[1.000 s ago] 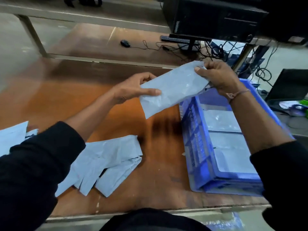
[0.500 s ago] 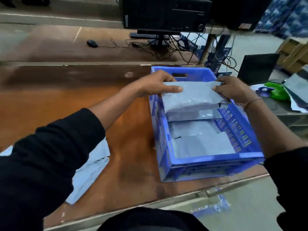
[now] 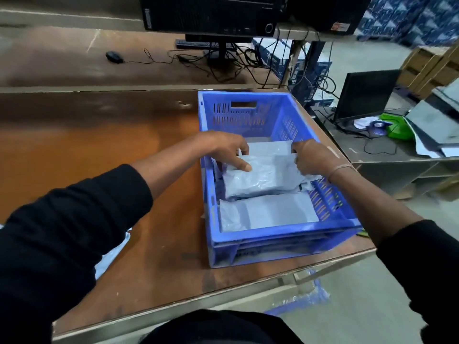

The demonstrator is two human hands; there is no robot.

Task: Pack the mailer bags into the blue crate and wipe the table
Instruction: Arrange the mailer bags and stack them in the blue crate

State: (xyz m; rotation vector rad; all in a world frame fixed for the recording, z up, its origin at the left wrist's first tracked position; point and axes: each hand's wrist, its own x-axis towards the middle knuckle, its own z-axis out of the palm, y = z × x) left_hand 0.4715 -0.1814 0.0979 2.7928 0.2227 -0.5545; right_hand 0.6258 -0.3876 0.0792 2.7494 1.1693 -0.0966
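A blue crate [image 3: 285,235] stands on the right part of the brown table [image 3: 104,150]. Both my hands reach inside it and hold one folded grey mailer bag [image 3: 263,178] low over the bags lying there. My left hand [image 3: 227,150] grips the bag's left end, thumb on top. My right hand [image 3: 310,157] grips its right end. Another grey bag [image 3: 268,212] lies flat at the crate's near end, and one [image 3: 269,147] shows at the far end. A few more loose mailer bags [image 3: 111,254] lie on the table at the left, mostly hidden by my left sleeve.
Behind the table runs a second bench with a computer mouse [image 3: 114,57], cables and a black computer case [image 3: 211,12]. To the right stands a lower desk with a laptop [image 3: 365,95] and a green object [image 3: 397,127]. The table's metal front edge is near my body.
The mailer bag went from above the table, across the crate's rim, down into the crate. Both hands followed it in, still holding its ends. My view swung right toward the crate.
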